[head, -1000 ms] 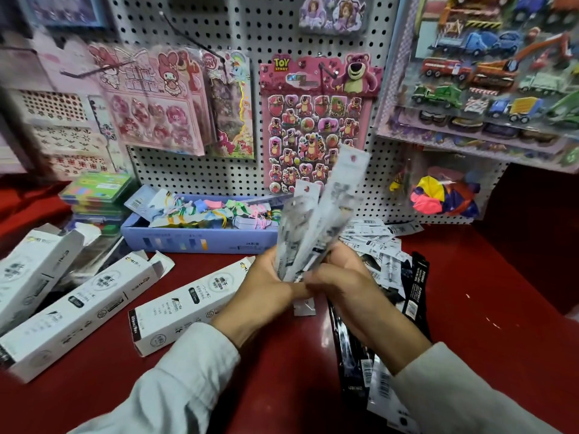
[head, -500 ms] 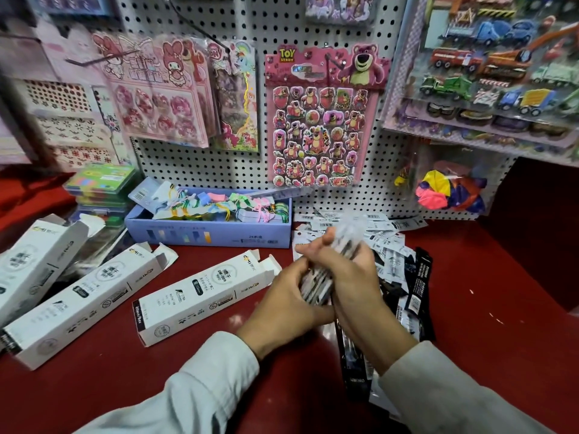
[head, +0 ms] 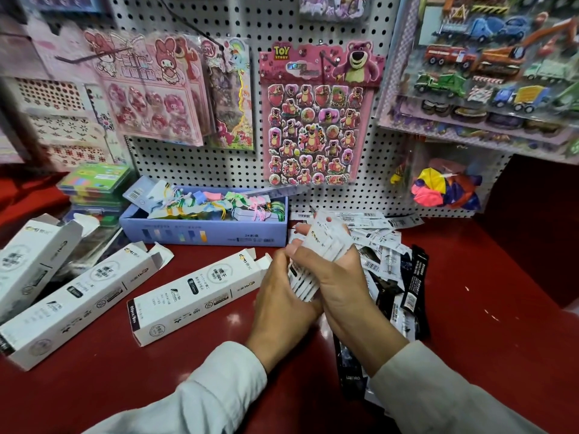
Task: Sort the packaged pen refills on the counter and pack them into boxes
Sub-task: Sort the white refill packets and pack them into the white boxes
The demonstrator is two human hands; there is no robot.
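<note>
Together, the left hand (head: 279,296) and right hand (head: 338,277) clasp a fanned bundle of refill packets (head: 322,249) over the red counter (head: 485,324); the loose refill pile (head: 388,255) lies at three o'clock of them, the nearest open white box (head: 194,292) at nine o'clock

Long pale sleeves (head: 200,399), seemingly off-white shirt cloth, cover both arms; each grip is bare.
</note>
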